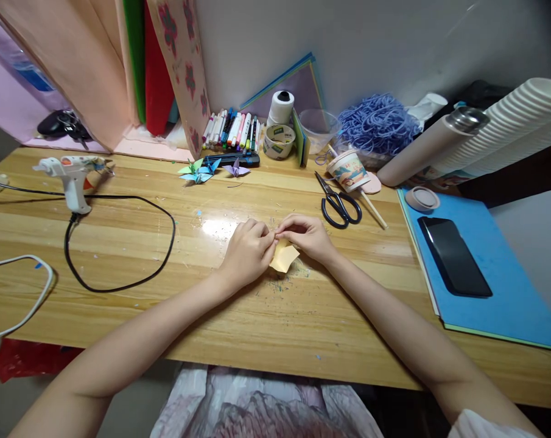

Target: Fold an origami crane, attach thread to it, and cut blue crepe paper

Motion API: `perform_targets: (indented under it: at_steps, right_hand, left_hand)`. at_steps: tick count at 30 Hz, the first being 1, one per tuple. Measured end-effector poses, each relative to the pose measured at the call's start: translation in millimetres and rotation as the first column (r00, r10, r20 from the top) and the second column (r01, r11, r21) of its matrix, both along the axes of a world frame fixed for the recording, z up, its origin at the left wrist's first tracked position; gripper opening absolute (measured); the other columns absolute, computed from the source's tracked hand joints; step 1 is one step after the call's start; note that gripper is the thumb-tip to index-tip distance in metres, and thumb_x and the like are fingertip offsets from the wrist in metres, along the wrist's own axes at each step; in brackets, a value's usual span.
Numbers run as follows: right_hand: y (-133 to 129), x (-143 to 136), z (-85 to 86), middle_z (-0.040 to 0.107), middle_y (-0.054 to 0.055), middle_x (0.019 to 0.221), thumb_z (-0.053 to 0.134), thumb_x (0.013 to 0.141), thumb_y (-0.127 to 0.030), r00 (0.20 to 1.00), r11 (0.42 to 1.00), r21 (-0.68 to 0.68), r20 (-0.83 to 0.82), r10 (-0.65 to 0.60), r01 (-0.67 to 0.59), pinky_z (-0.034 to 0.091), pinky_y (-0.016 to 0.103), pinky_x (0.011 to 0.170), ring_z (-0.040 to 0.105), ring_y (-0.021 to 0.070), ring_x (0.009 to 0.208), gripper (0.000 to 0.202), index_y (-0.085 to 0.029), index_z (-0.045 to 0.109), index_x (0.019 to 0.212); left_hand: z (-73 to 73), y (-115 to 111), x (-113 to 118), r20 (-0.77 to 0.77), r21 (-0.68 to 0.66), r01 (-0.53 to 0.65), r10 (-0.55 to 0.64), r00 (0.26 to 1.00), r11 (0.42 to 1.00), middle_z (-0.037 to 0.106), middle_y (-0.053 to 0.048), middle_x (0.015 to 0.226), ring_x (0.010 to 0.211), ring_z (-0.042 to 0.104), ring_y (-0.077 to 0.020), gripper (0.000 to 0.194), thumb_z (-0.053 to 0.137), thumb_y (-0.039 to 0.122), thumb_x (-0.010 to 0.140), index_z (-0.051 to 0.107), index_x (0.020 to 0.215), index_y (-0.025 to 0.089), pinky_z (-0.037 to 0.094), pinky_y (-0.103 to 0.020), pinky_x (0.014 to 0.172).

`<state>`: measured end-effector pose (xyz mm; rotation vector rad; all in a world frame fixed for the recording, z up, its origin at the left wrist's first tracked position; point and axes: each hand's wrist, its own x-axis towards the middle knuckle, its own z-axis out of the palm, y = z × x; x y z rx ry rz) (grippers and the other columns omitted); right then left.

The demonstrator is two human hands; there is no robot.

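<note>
The left hand (248, 250) and the right hand (309, 238) are close together over the middle of the table (257, 347). Both have their fingers pinched small on one little piece of yellow paper (284, 260). The paper is between the hands, with its top in the fingertips and its wide part hanging down toward the near side.

The yellow paper has some bends in it, so I think the folding is partly done. The wide part is loose and open, so it does not look finished. The fingers hide the top, so I cannot tell how many folds are made or how many are left.

On the far side, left of the hands, sit small paper birds in green (190, 168), blue (202, 175) and purple (235, 170). Those look all done. The scissors (333, 196) lie to the far right of the hands, and the glue gun (73, 179) is off to the left. No hand is touching either one.
</note>
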<state>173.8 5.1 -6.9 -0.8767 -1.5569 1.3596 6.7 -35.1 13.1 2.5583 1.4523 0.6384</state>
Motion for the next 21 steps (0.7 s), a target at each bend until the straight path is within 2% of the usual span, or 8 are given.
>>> perform_targets:
  at_steps: [4,7,11,13,15,17,18,21]
  right_hand:
    - [6,9,2.4,0.065,0.002,0.074,0.071,0.068,-0.019,0.994,0.997,0.005,0.074,0.076,-0.076,0.046,0.025,0.066,0.059,0.0125,0.07,0.005,-0.018,0.071,0.073]
    - [10,16,4.4,0.066,0.003,0.075,0.07,0.069,-0.021,0.979,0.987,-0.053,0.132,0.158,-0.152,0.045,0.024,0.06,0.059,0.0126,0.069,0.008,-0.018,0.072,0.077]
    - [11,20,3.6,0.067,0.003,0.071,0.073,0.066,-0.022,0.982,0.98,-0.138,0.107,0.159,-0.143,0.044,0.022,0.052,0.058,0.0109,0.061,0.009,-0.017,0.072,0.074]
    - [11,21,2.6,0.066,0.002,0.07,0.074,0.064,-0.022,0.989,0.98,-0.155,0.069,0.133,-0.121,0.044,0.022,0.051,0.057,0.0104,0.058,0.009,-0.018,0.072,0.072]
    - [12,21,2.2,0.066,0.002,0.069,0.075,0.064,-0.022,0.992,0.983,-0.142,0.025,0.121,-0.116,0.045,0.022,0.051,0.058,0.0105,0.059,0.009,-0.018,0.071,0.071]
    - [12,20,2.2,0.065,0.002,0.07,0.075,0.064,-0.021,0.99,0.984,-0.105,-0.013,0.14,-0.141,0.046,0.022,0.053,0.058,0.0111,0.061,0.008,-0.019,0.071,0.069]
    - [11,20,2.2,0.065,0.002,0.071,0.075,0.064,-0.021,0.987,0.984,-0.087,-0.027,0.157,-0.158,0.047,0.023,0.054,0.058,0.0112,0.063,0.007,-0.019,0.071,0.069]
    - [9,17,2.0,0.064,0.001,0.072,0.074,0.066,-0.02,0.981,0.981,-0.055,-0.052,0.185,-0.188,0.047,0.023,0.055,0.058,0.011,0.064,0.006,-0.02,0.071,0.071]
  left_hand:
    - [0.6,0,1,0.057,-0.092,0.012,-0.007,0.998,0.996,0.056,-0.005,0.079,0.079,0.045,-0.0175,0.027,0.043,0.027,0.089,0.066,0.08,0.016,0.034,-0.03,0.07]
    - [-0.1,1,1,0.134,-0.184,0.024,0.001,0.991,0.983,0.055,-0.004,0.076,0.077,0.045,-0.0167,0.03,0.043,0.029,0.089,0.067,0.075,0.017,0.034,-0.03,0.071]
    - [-0.1,4,-3,0.335,-0.348,0.109,0.014,0.942,0.931,0.055,-0.002,0.07,0.074,0.047,-0.0152,0.028,0.046,0.031,0.087,0.067,0.074,0.018,0.034,-0.029,0.07]
    - [2.7,7,-6,0.487,-0.498,0.213,0.068,0.871,0.84,0.055,-0.001,0.067,0.068,0.047,-0.0133,0.032,0.045,0.034,0.087,0.065,0.07,0.016,0.035,-0.026,0.066]
    - [6.9,10,-9,0.607,-0.642,0.331,0.194,0.771,0.692,0.052,0.0,0.062,0.061,0.045,-0.0107,0.038,0.044,0.039,0.087,0.061,0.064,0.014,0.033,-0.024,0.059]
    - [10.9,12,-12,0.645,-0.723,0.426,0.311,0.698,0.543,0.046,0.002,0.055,0.052,0.039,-0.0077,0.041,0.047,0.043,0.084,0.057,0.059,0.013,0.029,-0.021,0.052]
    - [12.2,13,-13,0.645,-0.743,0.452,0.346,0.681,0.493,0.044,0.004,0.053,0.049,0.035,-0.0065,0.04,0.052,0.044,0.081,0.056,0.057,0.012,0.026,-0.021,0.05]
    - [13.1,14,-16,0.613,-0.782,0.449,0.403,0.68,0.432,0.043,0.005,0.05,0.046,0.032,-0.0044,0.036,0.063,0.043,0.073,0.058,0.057,0.011,0.021,-0.02,0.047]
